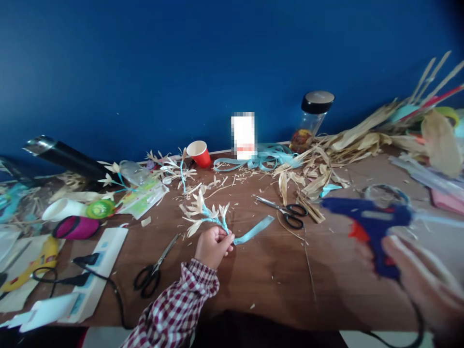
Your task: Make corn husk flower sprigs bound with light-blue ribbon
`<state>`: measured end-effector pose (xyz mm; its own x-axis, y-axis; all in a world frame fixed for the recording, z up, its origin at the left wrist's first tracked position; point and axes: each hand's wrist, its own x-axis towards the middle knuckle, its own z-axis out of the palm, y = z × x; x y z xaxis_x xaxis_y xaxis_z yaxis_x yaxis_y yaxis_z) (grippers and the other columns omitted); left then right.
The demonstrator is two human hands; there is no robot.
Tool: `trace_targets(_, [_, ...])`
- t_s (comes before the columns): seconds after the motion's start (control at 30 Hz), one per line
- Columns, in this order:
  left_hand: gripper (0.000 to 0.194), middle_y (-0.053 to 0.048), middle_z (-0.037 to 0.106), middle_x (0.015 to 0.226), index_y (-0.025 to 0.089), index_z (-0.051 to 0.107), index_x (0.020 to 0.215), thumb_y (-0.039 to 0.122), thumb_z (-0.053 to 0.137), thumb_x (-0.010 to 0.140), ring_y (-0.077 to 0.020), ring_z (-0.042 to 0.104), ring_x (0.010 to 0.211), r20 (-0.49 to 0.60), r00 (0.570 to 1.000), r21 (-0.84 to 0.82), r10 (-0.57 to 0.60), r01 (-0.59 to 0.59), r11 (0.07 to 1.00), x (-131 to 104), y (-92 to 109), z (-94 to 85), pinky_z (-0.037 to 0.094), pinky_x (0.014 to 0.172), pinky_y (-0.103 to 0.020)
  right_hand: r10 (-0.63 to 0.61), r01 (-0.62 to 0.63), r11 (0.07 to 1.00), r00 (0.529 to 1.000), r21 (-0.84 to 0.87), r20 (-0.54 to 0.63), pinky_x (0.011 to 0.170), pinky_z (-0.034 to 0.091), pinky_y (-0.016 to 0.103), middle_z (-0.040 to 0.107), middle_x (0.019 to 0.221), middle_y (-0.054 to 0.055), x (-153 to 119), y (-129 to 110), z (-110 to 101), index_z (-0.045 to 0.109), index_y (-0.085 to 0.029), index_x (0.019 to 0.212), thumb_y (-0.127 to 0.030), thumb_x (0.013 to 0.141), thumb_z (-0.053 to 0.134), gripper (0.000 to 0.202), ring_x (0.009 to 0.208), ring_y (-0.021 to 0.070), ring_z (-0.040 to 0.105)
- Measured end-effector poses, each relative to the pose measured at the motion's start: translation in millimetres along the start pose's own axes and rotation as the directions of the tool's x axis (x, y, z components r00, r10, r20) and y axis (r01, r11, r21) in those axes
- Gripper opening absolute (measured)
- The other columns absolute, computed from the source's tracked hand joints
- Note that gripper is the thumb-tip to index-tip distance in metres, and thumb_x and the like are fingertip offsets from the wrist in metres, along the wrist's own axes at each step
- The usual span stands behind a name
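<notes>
Pinched in my left hand (213, 246) is the stem of a small branch of pale dried-husk flowers (203, 212), wrapped in light blue ribbon. A loose tail of blue ribbon (255, 229) runs from my fingers to the right, above the table. On the right, my right hand (409, 270) is wrapped round the handle of a blue glue gun (373, 215) with an orange trigger. Its nozzle points left, and both hand and gun are somewhat blurred. Black-handled scissors (292, 212) lie between the two hands; a second pair of scissors (150, 275) rests left of my left forearm.
A white power strip (103, 270) with plugs and a yellow glue gun (38, 266) lie at the left. Along the blue wall are a red paper cup (199, 153), a blue ribbon coil (271, 158), a glass jar (311, 123) and dried husks (362, 133). The glue gun's cord (418, 314) hangs at the right.
</notes>
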<state>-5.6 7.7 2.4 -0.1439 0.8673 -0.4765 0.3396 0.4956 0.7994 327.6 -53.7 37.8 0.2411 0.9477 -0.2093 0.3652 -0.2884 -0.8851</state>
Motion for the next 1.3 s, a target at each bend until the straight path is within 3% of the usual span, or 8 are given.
trace_targets(0.03, [0.016, 0.000, 0.062, 0.051, 0.012, 0.060, 0.072, 0.026, 0.067, 0.067, -0.0113, 0.061, 0.046, 0.003, 1.000, 0.000, -0.009, 0.009, 1.000, 0, 0, -0.2, 0.044, 0.038, -0.016, 0.008, -0.021, 0.997, 0.986, 0.080, 0.164, 0.045, 0.043, 0.028, 0.056, 0.061, 0.005, -7, -10, 18, 0.054, -0.022, 0.078, -0.059, 0.086, 0.040, 0.040, 0.050, 0.0154, 0.052])
trace_targets(0.1, [0.014, 0.001, 0.061, 0.051, 0.012, 0.060, 0.073, 0.023, 0.067, 0.068, -0.0110, 0.061, 0.046, 0.004, 1.000, -0.009, -0.025, 0.025, 1.000, 1, 1, -0.8, 0.046, 0.040, -0.017, -0.016, -0.031, 0.991, 0.936, 0.128, 0.352, 0.046, 0.041, 0.025, 0.052, 0.059, 0.002, -17, -22, 49, 0.053, -0.020, 0.071, -0.058, 0.088, 0.038, 0.044, 0.049, 0.0126, 0.047])
trace_targets(0.2, [0.012, 0.001, 0.061, 0.052, 0.012, 0.060, 0.073, 0.021, 0.066, 0.069, -0.0109, 0.061, 0.046, 0.018, 0.999, -0.028, -0.043, 0.044, 0.999, 1, 2, -1.8, 0.047, 0.041, -0.017, -0.055, 0.025, 0.997, 0.885, 0.071, 0.463, 0.050, 0.040, 0.023, 0.052, 0.062, 0.000, -22, -22, 82, 0.055, -0.019, 0.077, -0.052, 0.092, 0.035, 0.041, 0.054, 0.0122, 0.048])
trace_targets(0.33, [0.009, 0.001, 0.061, 0.053, 0.012, 0.059, 0.071, 0.019, 0.065, 0.070, -0.0108, 0.061, 0.045, 0.033, 0.998, -0.036, -0.060, 0.061, 0.998, 1, 3, -2.9, 0.046, 0.040, -0.018, -0.136, 0.203, 0.976, 0.847, -0.077, 0.515, 0.056, 0.043, 0.025, 0.055, 0.067, 0.000, -16, -14, 101, 0.054, -0.019, 0.079, -0.045, 0.094, 0.035, 0.036, 0.060, 0.0140, 0.051])
trace_targets(0.53, [0.007, 0.002, 0.061, 0.052, 0.013, 0.060, 0.071, 0.019, 0.064, 0.071, -0.0106, 0.059, 0.042, 0.033, 0.998, -0.034, -0.061, 0.062, 0.998, 2, 3, -3.0, 0.046, 0.039, -0.018, -0.192, 0.319, 0.933, 0.829, -0.163, 0.526, 0.063, 0.049, 0.031, 0.063, 0.072, 0.004, -13, -20, 108, 0.060, -0.018, 0.094, -0.043, 0.093, 0.036, 0.035, 0.065, 0.0190, 0.058])
trace_targets(0.83, [0.006, 0.002, 0.061, 0.052, 0.014, 0.060, 0.070, 0.019, 0.064, 0.071, -0.0114, 0.059, 0.042, 0.041, 0.998, -0.056, -0.048, 0.050, 0.997, 2, 1, -3.2, 0.045, 0.039, -0.019, -0.151, 0.329, 0.911, 0.827, -0.248, 0.542, 0.088, 0.049, 0.044, 0.067, 0.110, 0.014, -12, -6, 113, 0.060, -0.015, 0.116, -0.046, 0.089, 0.042, 0.044, 0.104, 0.0310, 0.060])
trace_targets(1.13, [0.010, 0.002, 0.063, 0.057, 0.015, 0.060, 0.067, 0.023, 0.066, 0.069, -0.0080, 0.054, 0.041, 0.035, 0.999, -0.039, -0.012, 0.013, 0.999, 1, -3, -2.1, 0.039, 0.037, -0.017, -0.153, 0.334, 0.896, 0.851, -0.293, 0.502, 0.087, 0.051, 0.043, 0.067, 0.111, 0.014, -13, -10, 105, 0.059, -0.016, 0.119, -0.047, 0.090, 0.040, 0.047, 0.105, 0.0297, 0.061])
trace_targets(1.3, [0.012, 0.000, 0.064, 0.059, 0.015, 0.060, 0.068, 0.026, 0.066, 0.069, -0.0093, 0.055, 0.043, 0.032, 0.999, -0.020, -0.019, 0.020, 1.000, 0, -2, -1.6, 0.040, 0.038, -0.018, -0.163, 0.369, 0.876, 0.832, -0.310, 0.531, 0.087, 0.050, 0.046, 0.066, 0.114, 0.015, -10, -14, 112, 0.060, -0.015, 0.116, -0.046, 0.090, 0.039, 0.045, 0.105, 0.0311, 0.061])
